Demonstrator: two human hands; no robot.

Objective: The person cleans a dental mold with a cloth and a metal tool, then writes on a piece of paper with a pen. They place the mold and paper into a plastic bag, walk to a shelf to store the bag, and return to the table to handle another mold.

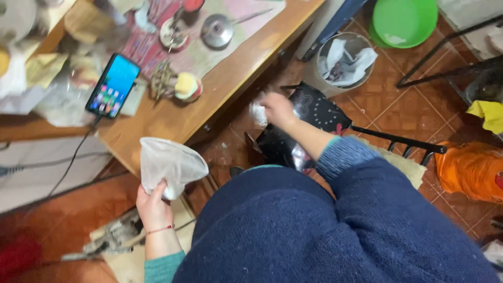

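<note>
At lower left of the frame the left hand (153, 206) grips the narrow end of a pale, translucent cone-shaped bag (170, 163), fingers curled and pressed together around the gathered base so the wide mouth flares up toward the edge of the wooden table (157, 123). Near the middle of the frame the right hand (277, 110) reaches forward over a black bag with white dots (314, 112), which sits on the tiled floor beside the table; the hand is blurred, and a small whitish scrap (258, 112) shows at its fingers, though whether they pinch it or only touch it cannot be told. On the table at upper left lies a smartphone (113, 85) with its screen lit and a cable running off the edge, with a small yellow-topped pincushion-like object (186, 86) just beside it. At upper right stand a round bin holding crumpled paper (346, 63) and a green plastic basin (404, 21).
</note>
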